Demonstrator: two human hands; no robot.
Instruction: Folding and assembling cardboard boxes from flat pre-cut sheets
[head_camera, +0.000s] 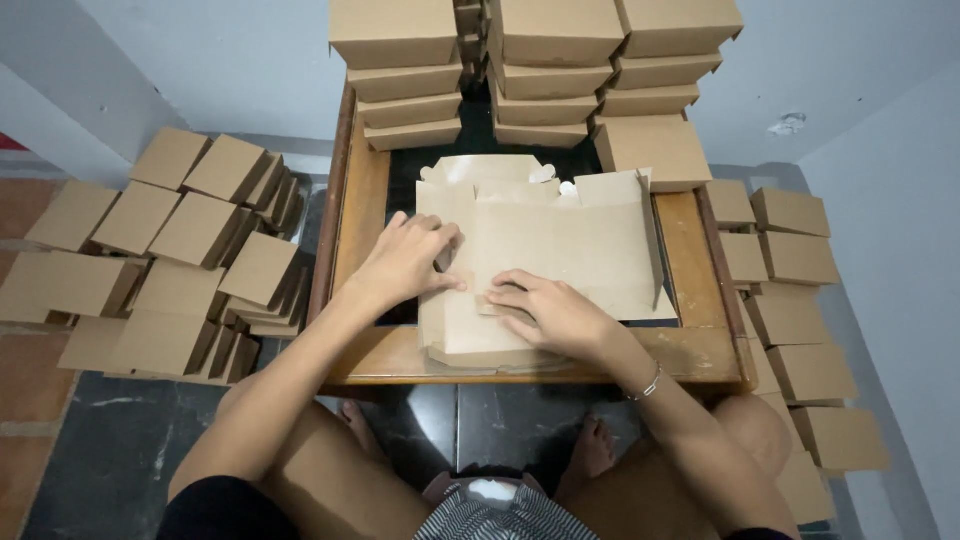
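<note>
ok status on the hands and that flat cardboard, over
Left hand and right hand pressing flat cardboard blank on wooden table. Nothing on top of it.

Both hands press flat on a stack of unfolded cardboard blanks (540, 250) lying on a small wooden table (690, 350). Left hand (405, 262) lies palm down on the blanks' left edge, fingers spread. Right hand (555, 315) rests w/ fingertips on a near flap; a bracelet (650, 384) sits on that wrist. Far side of the table: stacks of folded boxes (545, 70). More boxes piled on the floor at left (170, 260) & in a row at right (795, 310).
</note>
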